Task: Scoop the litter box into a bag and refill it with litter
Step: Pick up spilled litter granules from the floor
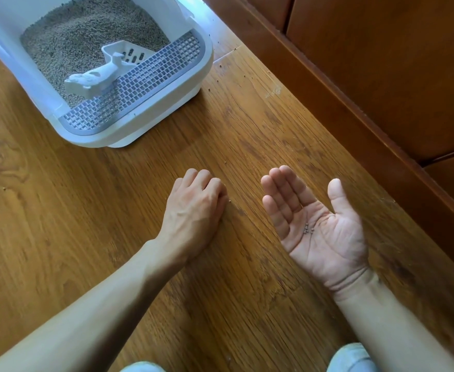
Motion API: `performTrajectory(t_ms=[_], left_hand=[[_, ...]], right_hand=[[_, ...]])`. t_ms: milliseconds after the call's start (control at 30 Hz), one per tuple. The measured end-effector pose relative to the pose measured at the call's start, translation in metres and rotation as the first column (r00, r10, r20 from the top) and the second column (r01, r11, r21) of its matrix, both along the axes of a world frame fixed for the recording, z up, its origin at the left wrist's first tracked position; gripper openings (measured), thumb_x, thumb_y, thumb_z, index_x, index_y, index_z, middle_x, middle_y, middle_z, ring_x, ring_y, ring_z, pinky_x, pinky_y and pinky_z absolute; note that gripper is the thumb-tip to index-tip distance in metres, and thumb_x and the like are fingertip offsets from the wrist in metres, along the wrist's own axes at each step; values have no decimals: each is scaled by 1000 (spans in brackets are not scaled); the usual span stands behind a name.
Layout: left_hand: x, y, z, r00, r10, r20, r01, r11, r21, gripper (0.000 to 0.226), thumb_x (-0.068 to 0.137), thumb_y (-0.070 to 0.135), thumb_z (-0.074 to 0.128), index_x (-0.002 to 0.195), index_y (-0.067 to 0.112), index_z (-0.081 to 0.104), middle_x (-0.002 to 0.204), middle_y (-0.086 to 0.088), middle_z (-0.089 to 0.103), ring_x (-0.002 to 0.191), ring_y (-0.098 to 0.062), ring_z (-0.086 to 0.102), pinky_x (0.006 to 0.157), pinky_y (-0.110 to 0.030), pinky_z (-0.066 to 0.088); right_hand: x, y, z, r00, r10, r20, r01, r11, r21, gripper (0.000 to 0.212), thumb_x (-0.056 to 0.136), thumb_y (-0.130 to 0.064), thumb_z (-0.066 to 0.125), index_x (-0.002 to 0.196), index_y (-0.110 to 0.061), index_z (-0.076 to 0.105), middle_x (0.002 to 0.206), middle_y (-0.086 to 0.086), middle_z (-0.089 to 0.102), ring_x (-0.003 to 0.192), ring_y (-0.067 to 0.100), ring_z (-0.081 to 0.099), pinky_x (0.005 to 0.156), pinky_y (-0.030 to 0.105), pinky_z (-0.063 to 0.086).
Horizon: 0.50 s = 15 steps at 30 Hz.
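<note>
A white litter box [167, 103] stands on the wooden floor at the upper left, filled with brown-grey litter [86, 33]. A white slotted scoop [97, 75] lies in it, its handle resting on the grey grid step [150, 73]. My left hand [193, 210] rests knuckles-up on the floor with its fingers curled down; what is under the fingertips is hidden. One loose pellet [230, 201] lies just right of it. My right hand [314, 224] is held palm-up and flat, with a few small grey pellets [308, 229] lying in the palm.
Scattered pellets [220, 66] dot the floor to the right of the box. A dark wooden cabinet base [354, 89] runs diagonally along the right side. My knees [352, 358] show at the bottom edge.
</note>
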State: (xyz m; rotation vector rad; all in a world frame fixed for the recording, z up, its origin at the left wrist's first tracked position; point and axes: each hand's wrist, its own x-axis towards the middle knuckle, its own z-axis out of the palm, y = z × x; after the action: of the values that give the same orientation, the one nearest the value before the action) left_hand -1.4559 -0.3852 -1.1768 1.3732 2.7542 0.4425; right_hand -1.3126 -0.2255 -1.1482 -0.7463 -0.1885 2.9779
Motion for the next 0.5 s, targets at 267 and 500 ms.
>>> performTrajectory(t_ms=[267, 500], left_hand=[[5, 10, 0, 996, -47, -77, 44, 998, -45, 13, 95, 23, 61, 91, 12, 66, 92, -7, 63, 85, -25, 54, 68, -38, 47], [9, 17, 1, 983, -88, -160, 63, 986, -156, 13, 94, 22, 61, 93, 9, 63, 93, -10, 62, 87, -27, 55, 72, -39, 47]], right_hand=[[0, 0, 4, 1000, -9, 14, 9, 1000, 12, 84, 96, -67, 26, 142, 1, 43, 144, 21, 50, 141, 32, 39, 118, 44, 30], [2, 1, 0, 1000, -10, 5, 10, 1000, -6, 83, 96, -66, 27, 141, 2, 44, 143, 22, 50, 141, 33, 39, 118, 44, 31]])
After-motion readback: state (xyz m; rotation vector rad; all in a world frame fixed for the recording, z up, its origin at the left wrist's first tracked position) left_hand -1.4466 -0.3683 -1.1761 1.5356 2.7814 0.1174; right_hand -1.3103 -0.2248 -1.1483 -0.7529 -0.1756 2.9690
